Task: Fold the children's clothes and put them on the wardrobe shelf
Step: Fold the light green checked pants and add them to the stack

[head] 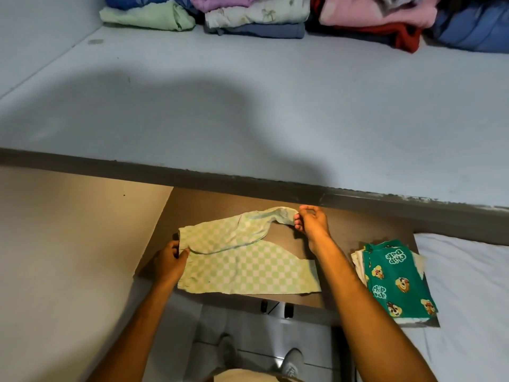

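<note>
Folding step in hand, on one green checked garment (248, 271) spread flat on the brown board (344, 227), near its front edge. Left hand (169, 261), at the garment's left edge, pinching the cloth between thumb and curled fingers. Right hand (312, 220), near the board's back edge, pinching the end of a sleeve (278, 215), lifted and carried partly across the body of the garment. By the look of it, a sleeve fold half made.

Next move, as a judgement: laying that sleeve flat over the checked body, smoothing, then doubling the garment over while holding the left edge steady, and only then lifting it to the shelf (248, 106) behind the board.

Counted, left to right: one checked garment being folded; one teal cartoon-print piece (396, 282) on a small stack at the board's right front corner, pale layers beneath, number unclear. Along the shelf's back edge, four heaps of folded clothes (256, 15), exact pieces impossible to count.
</note>
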